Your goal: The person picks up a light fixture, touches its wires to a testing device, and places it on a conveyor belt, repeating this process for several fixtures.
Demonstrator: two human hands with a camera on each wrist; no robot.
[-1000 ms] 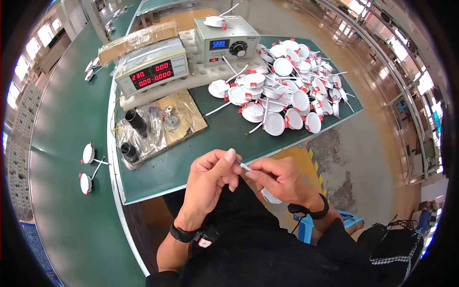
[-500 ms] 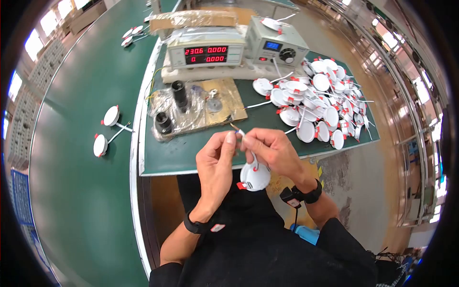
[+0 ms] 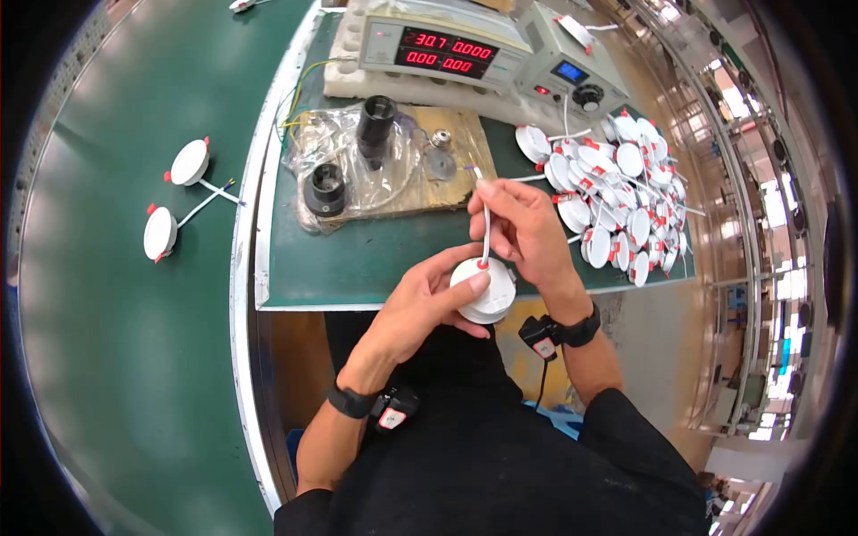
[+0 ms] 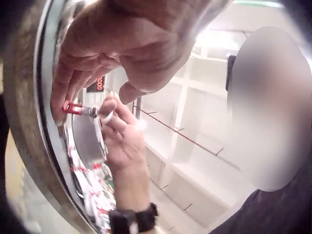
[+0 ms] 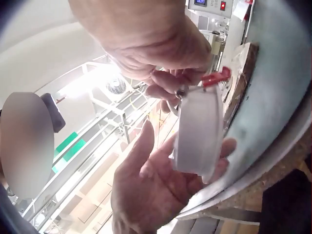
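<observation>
A round white lamp (image 3: 483,295) with a red grommet is gripped by the left hand (image 3: 414,304), thumb on its face and fingers behind. From it a white cable (image 3: 487,234) rises to the right hand (image 3: 529,230), which pinches it near the bare wire ends between thumb and fingers. In the left wrist view the lamp (image 4: 88,139) is seen edge-on beside the right hand (image 4: 124,141). The right wrist view shows the lamp (image 5: 197,131) resting against the left hand (image 5: 156,187), with a red clip (image 5: 217,77) at its rim.
Behind the hands is a wrapped board (image 3: 411,198) with two black sockets (image 3: 376,121) (image 3: 327,189). Meters with lit displays (image 3: 447,52) stand at the back. Many white lamps (image 3: 629,161) lie heaped at the right; two more (image 3: 189,163) lie on the left green surface.
The left hand has left the wire ends and now grips the lamp, which has come up from below the hands. The right hand has moved up the cable, toward the wrapped board.
</observation>
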